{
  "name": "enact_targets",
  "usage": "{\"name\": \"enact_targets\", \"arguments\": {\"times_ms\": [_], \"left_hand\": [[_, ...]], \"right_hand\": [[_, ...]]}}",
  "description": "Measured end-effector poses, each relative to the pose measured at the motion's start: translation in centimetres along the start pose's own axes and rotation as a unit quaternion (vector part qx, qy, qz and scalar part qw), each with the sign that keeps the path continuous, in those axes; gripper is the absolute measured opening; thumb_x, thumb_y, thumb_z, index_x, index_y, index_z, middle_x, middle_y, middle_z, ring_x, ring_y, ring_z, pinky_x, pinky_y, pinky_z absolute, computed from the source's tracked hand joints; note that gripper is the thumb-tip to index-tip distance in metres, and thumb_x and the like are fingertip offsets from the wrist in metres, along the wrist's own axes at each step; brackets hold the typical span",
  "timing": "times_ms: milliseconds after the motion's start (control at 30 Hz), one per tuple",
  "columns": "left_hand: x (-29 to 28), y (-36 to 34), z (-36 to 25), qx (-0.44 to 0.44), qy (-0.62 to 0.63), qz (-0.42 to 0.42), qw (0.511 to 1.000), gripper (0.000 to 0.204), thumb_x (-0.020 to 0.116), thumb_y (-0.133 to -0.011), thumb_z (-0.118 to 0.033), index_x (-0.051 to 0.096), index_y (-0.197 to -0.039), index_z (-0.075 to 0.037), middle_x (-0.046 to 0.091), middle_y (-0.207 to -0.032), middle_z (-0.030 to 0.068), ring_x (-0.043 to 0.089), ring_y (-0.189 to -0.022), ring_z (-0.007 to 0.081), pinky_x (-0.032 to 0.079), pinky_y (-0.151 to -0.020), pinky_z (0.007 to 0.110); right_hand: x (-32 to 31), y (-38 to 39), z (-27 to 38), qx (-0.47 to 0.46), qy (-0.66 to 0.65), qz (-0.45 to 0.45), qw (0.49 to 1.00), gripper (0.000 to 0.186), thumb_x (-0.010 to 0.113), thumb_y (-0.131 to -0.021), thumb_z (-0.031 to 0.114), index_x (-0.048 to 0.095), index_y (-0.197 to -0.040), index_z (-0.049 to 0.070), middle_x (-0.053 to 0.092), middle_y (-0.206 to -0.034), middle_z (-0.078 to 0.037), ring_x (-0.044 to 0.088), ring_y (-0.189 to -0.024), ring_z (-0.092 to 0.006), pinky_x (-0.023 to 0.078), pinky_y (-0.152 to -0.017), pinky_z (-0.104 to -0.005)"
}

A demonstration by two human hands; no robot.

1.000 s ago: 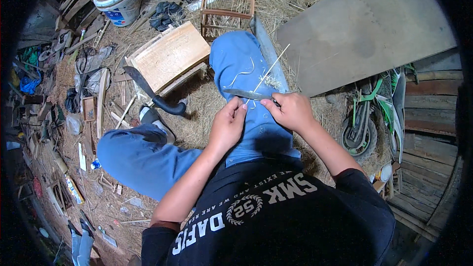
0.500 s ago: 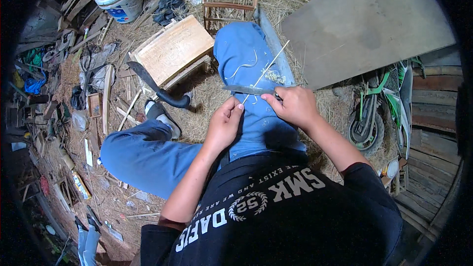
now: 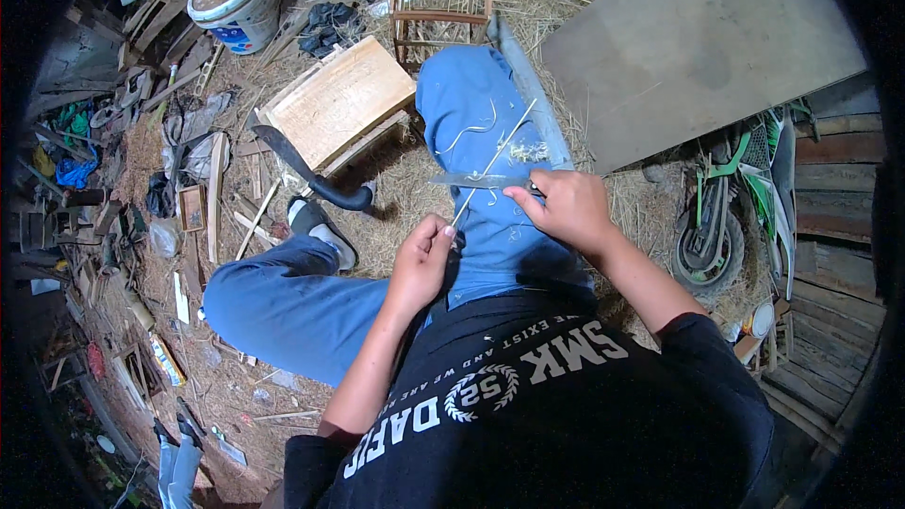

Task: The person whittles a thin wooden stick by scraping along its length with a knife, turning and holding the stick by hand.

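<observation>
My left hand pinches the lower end of a thin pale wooden stick between thumb and fingers. The stick slants up and to the right over my blue-trousered thigh. Closed round a knife's handle is my right hand, its thumb pointing left. The knife blade lies across the stick, a little above my left fingertips, and looks slightly smeared. On the trouser leg rest a curled pale strip and a small heap of shavings.
A wooden block stands left of my knee, with a dark curved-handled blade beside it. Beyond are a slatted wooden cage and a white bucket. A large board and a green motorbike occupy the right.
My left hand has drawn back toward my body, and the stick has slid with it under the blade. The right hand and knife have stayed nearly in place. The view has shifted slightly.
</observation>
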State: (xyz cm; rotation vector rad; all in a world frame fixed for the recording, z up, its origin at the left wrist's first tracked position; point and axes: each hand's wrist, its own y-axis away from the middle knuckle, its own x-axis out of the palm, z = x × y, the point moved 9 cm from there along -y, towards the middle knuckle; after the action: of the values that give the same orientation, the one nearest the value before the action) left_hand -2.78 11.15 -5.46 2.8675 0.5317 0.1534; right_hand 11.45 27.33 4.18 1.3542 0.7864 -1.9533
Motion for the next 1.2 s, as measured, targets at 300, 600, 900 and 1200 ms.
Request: {"name": "enact_targets", "arguments": {"times_ms": [300,600,900,1200], "left_hand": [[-1.9,2.8,0.1,-0.028,-0.051,-0.014,0.998,0.019,0.056,-0.111,-0.015,0.055,-0.095,-0.004,0.039,-0.076,-0.0056,0.037,-0.072,0.0047,0.034,-0.064,0.025],[1.3,-4.5,-1.8,-0.023,-0.05,0.054,0.997,0.026,0.052,-0.112,-0.023,0.059,-0.098,-0.001,0.057,-0.075,0.0076,0.058,-0.071,0.0183,0.049,-0.071,0.035],[3.3,-5.5,-3.6,0.065,-0.114,-0.03,0.991,0.022,0.058,-0.108,-0.019,0.065,-0.099,0.0,0.065,-0.078,0.0149,0.06,-0.065,0.0206,0.049,-0.065,0.036],[0.3,-0.1,-1.0,-0.014,-0.177,0.026,0.984,0.024,0.056,-0.109,-0.017,0.061,-0.093,0.0,0.061,-0.076,0.0104,0.056,-0.071,0.014,0.047,-0.069,0.031]], "right_hand": [[-0.2,0.2,-0.2,0.008,0.008,-0.002,1.0,0.057,0.068,-0.095,0.058,0.063,-0.066,0.009,0.065,-0.062,-0.014,0.068,-0.059,-0.0362,0.052,-0.053,-0.0469],[0.0,-0.5,-0.7,0.013,-0.01,-0.02,1.0,0.058,0.068,-0.096,0.058,0.062,-0.066,0.009,0.062,-0.058,-0.017,0.066,-0.056,-0.0392,0.051,-0.051,-0.0491],[0.3,0.1,-1.4,0.055,0.025,-0.014,0.998,0.055,0.068,-0.096,0.055,0.063,-0.069,0.008,0.063,-0.061,-0.017,0.067,-0.059,-0.0392,0.051,-0.052,-0.0491],[0.3,0.5,-3.9,0.115,-0.015,-0.027,0.993,0.051,0.07,-0.098,0.049,0.063,-0.071,0.006,0.063,-0.063,-0.019,0.065,-0.058,-0.0416,0.048,-0.052,-0.0494]]}}
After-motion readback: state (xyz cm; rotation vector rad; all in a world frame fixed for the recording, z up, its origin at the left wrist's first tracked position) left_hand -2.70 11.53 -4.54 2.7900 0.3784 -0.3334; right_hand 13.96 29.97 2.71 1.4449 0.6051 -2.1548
